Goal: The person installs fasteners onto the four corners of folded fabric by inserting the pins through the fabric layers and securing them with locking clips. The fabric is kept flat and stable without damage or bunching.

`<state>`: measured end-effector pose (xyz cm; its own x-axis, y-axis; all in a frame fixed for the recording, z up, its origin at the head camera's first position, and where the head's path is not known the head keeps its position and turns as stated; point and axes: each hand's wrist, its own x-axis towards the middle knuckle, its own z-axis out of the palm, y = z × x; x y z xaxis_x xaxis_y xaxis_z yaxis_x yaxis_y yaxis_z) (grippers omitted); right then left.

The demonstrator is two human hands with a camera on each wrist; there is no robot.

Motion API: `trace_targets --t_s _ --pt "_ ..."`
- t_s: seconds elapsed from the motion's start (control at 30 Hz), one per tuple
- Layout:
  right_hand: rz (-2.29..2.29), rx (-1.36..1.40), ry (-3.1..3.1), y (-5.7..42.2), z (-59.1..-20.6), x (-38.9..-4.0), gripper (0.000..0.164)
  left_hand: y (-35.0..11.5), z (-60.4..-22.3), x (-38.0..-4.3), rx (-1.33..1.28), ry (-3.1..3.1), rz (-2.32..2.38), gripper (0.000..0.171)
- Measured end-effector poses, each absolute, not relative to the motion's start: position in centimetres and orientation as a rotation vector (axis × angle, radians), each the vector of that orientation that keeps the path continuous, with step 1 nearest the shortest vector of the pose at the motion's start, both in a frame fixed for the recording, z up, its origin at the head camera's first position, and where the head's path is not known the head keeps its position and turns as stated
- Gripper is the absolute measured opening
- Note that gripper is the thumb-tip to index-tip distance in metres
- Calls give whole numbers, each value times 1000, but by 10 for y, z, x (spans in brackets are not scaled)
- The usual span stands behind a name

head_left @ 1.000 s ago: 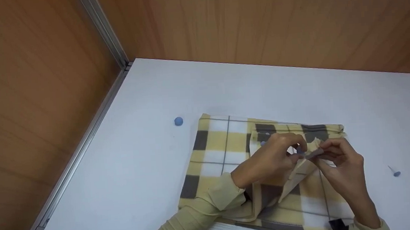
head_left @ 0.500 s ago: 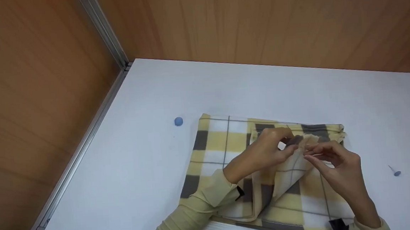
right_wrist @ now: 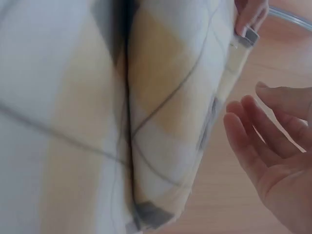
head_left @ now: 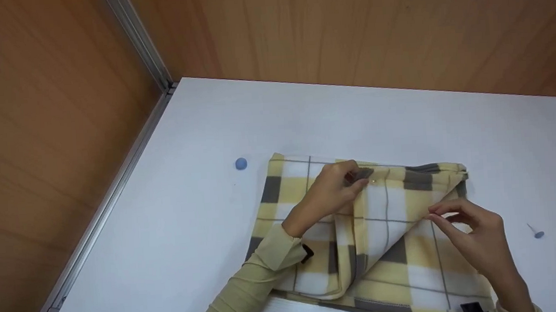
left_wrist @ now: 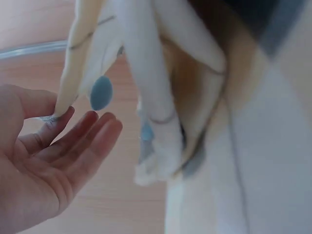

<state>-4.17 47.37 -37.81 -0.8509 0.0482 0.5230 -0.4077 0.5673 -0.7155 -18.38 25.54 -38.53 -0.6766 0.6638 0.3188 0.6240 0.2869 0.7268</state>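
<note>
A folded yellow, white and grey plaid fleece blanket (head_left: 387, 202) lies on the white table, one layer lifted and turned back. My left hand (head_left: 326, 189) pinches the top edge of that layer between thumb and index finger. Beside those fingers in the left wrist view, a round blue pin head (left_wrist: 101, 92) shows against the cloth. Lower down, a second pale blue head (left_wrist: 146, 131) is partly covered by a fold. My right hand (head_left: 475, 230) is by the diagonal edge of the fold. In the right wrist view its loosely bent fingers stand apart from the blanket, holding nothing.
On the white table (head_left: 142, 232), a blue-headed pin (head_left: 536, 233) lies on its side to the right. Left of the blanket sits a round blue head (head_left: 241, 163). Wooden panels (head_left: 347, 31) rise at the back and left, and a metal rail runs along the left edge.
My left hand has moved left and away from me, pulling the blanket's edge across. The right hand has let go of the cloth and drawn slightly right. The lifted layer lies flatter.
</note>
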Motion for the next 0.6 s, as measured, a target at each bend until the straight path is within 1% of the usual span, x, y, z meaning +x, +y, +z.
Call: trace_targets --t_s 0.1,0.27,0.4,0.6 --pt "1184 181 -2377 484 -382 -37 19 251 -395 -189 1131 2555 1346 11" --pt "1072 37 -2503 515 -400 -26 19 246 -409 -194 980 2662 1246 17" --pt "952 -88 -2561 536 -409 -13 19 244 -414 -194 925 2684 1183 19" --pt "830 -267 -2628 550 -412 -2 19 242 -411 -190 898 2708 1072 18"
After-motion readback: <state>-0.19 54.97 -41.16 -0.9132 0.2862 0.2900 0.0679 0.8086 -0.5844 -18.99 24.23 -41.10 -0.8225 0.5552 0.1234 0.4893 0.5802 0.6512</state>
